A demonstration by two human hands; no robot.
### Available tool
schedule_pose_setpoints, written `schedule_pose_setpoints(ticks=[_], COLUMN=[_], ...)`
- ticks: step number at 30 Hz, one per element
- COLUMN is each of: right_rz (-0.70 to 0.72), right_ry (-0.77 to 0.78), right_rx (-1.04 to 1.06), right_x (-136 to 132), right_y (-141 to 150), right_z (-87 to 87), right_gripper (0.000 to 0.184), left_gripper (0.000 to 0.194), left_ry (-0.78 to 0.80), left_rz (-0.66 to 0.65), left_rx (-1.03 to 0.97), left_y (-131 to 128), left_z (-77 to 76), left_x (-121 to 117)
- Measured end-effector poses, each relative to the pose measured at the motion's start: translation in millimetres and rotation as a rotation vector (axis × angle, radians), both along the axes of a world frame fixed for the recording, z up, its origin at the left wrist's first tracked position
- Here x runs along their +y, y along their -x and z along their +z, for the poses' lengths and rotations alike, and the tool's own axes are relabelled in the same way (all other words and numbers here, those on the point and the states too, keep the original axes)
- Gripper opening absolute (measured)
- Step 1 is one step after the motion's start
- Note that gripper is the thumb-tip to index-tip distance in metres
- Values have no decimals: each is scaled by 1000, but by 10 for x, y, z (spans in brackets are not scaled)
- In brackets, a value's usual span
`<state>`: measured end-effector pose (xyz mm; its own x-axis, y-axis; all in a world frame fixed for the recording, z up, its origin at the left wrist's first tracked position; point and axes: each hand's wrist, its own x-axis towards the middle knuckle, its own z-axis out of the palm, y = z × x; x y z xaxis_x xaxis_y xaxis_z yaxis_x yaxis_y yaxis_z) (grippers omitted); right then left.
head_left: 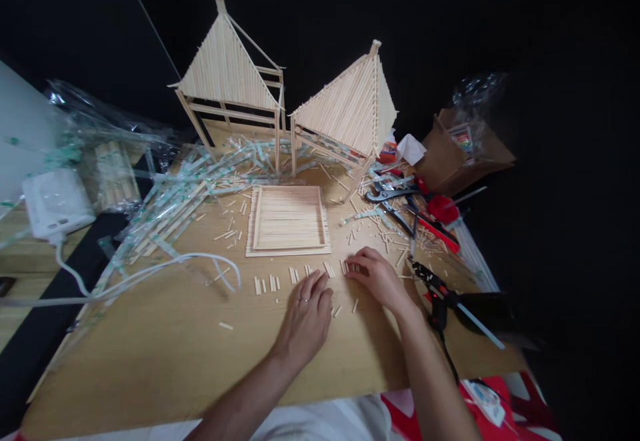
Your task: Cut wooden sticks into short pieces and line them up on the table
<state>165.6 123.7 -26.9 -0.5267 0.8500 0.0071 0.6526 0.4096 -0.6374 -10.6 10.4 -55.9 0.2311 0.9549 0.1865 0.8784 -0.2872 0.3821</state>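
Now, left hand (306,314): it lies flat on the counter (165,348), palm down, fingers loosely spread, holding nothing; a ring is on one finger.
Right hand (380,280): palm down too, fingers bent a little, with the fingertips (356,264) touching the small cut sticks; I cannot tell if one stick is pinched.
Cut sticks (295,276): short wooden pieces in small groups, in a loose row on the counter just in front of both hands, between the hands and the square panel.
Square panel (289,221): a flat piece made of sticks side by side with a frame around, lying on the counter just behind the row.
Two roof frames (227,71): stick models with steep roofs, standing upright at the far edge, near each other.
Glue gun (437,294): black, lying to the right of the right hand, close but apart.
Pliers and cutters (395,198): a heap with red handles, on the far right side.
Plastic wrappers (165,194): long, clear, scattered on the left.
White cable (150,271): running from a white box (57,204) on the left.
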Motion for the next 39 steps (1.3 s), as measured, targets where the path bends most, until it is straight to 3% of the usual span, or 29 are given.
schedule_pose_setpoints(ticks=[10,29,39], right_rz=[-9,-17,-104], right_ry=[13,8,5], right_rx=[17,28,-50], right_x=[12,1,-45], right_y=[5,-12,-302], right_z=[-37,-46,65], right_gripper=[21,25,28], left_gripper=[22,22,22], left_ry=[-51,-8,-33], left_rz=[3,11,8], left_rx=[6,38,39], left_y=[-1,-5,0], left_z=[-31,-47,-50], left_x=[-2,-1,-5])
